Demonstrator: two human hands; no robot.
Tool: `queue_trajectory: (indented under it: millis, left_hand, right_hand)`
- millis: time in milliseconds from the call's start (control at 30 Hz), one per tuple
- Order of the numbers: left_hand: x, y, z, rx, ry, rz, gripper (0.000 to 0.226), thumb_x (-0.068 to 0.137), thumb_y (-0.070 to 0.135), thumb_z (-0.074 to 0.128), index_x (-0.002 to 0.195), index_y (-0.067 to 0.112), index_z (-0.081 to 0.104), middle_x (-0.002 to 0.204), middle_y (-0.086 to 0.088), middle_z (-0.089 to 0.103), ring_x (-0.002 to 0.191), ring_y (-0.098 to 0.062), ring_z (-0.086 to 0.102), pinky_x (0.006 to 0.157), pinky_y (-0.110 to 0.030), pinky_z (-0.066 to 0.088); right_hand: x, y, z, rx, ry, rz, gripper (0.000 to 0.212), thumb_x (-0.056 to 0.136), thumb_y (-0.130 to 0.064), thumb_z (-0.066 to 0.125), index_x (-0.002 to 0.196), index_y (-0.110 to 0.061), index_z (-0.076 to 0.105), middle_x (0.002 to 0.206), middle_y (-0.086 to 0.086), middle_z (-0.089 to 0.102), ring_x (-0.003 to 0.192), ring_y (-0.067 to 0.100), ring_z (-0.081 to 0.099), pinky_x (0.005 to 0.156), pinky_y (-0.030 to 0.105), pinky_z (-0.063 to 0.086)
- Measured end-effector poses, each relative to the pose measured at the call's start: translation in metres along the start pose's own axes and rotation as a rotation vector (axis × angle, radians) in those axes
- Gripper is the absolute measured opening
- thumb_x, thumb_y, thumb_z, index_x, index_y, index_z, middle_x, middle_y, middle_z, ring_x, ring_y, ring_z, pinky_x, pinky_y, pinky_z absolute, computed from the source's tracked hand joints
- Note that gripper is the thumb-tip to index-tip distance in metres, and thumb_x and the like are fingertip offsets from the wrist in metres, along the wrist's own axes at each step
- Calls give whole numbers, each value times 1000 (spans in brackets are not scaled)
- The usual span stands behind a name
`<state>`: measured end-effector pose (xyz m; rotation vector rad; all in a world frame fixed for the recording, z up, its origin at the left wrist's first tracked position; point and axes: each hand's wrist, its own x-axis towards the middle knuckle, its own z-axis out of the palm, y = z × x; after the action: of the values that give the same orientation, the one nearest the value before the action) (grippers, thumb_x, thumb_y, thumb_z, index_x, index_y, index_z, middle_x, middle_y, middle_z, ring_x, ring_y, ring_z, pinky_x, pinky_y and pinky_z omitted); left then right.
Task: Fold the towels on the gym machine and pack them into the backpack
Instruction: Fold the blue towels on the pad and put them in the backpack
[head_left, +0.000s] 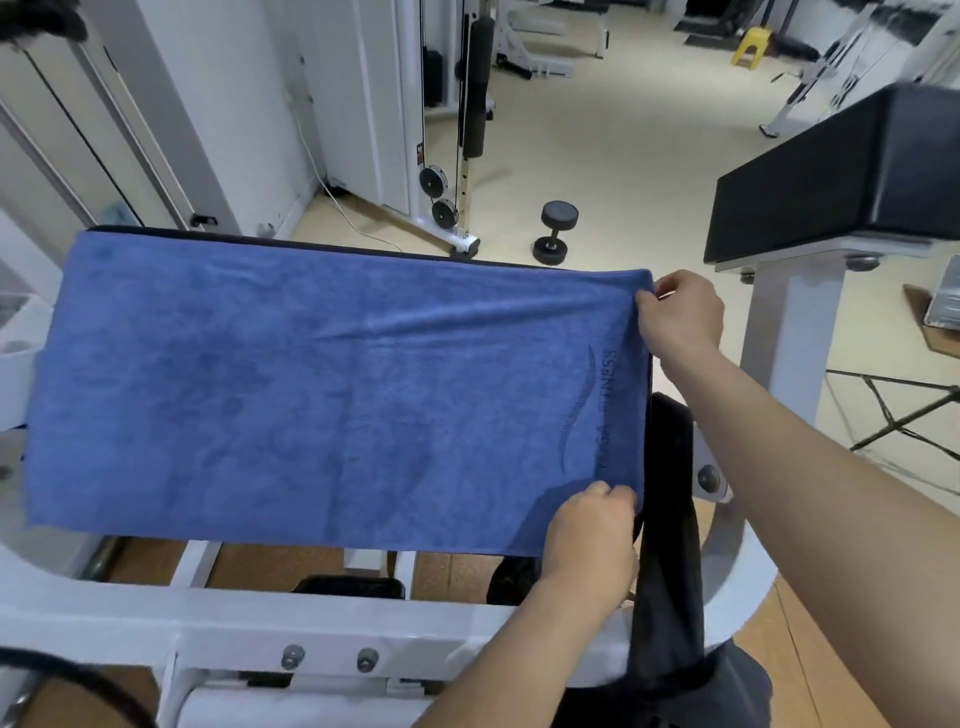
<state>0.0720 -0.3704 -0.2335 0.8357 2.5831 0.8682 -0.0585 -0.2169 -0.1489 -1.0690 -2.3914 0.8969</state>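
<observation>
Nearest, a white machine frame (322, 618) crosses the view, with two bolts (293, 657) in it. Just beyond, one blue towel (311, 384) lies spread flat over the machine's black pad (332, 243), which shows only as a thin strip along the towel's far edge. Two bare hands hold the towel's right end. The left hand (592, 530) pinches the near right corner, fingers curled over the cloth. The right hand (683, 314) pinches the far right corner, pulling that edge taut. One dark cloth (670, 525) hangs over the frame just beside the towel's right edge (whether it is a second towel cannot be told). Farther off, one black dumbbell (556, 228) lies on the floor. One black padded bench (831, 171) stands to the right. Farthest, one yellow stool (752, 45).
</observation>
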Motion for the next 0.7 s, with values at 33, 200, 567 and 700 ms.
queue_trajectory:
  millis: [33,200,567,700]
  left_hand:
    - [0,0,-1,1,8,-4,24,92,6,51,113,10,61,109,-13,59,100,-36,56,79,-43,45]
    - [-4,-12,-15,-296,-17,-127,13,95,28,55,99,19,63,98,-8,68,91,-30,61,76,-39,52]
    - [-57,-108,-119,-877,-126,-142,19,87,4,51,93,19,59,84,-3,69,75,-15,61,70,-35,54]
    - [-88,-171,-167,-883,79,-255,22,77,12,52,87,27,64,78,12,67,77,-8,61,71,-29,51]
  right_hand:
    - [1,1,-1,-18,-3,-7,14,88,-22,56,93,-12,64,87,3,61,85,28,58,76,35,49]
    - [-5,-16,-7,-16,-36,-22,16,83,-21,58,77,-10,67,73,5,61,71,26,54,66,32,48]
    - [-81,-157,31,443,-334,-150,28,86,-1,42,95,-14,65,66,5,56,40,9,49,41,14,36]
    - [-125,-211,84,362,-506,-286,25,87,0,42,93,-10,64,75,7,66,51,8,60,44,11,38]
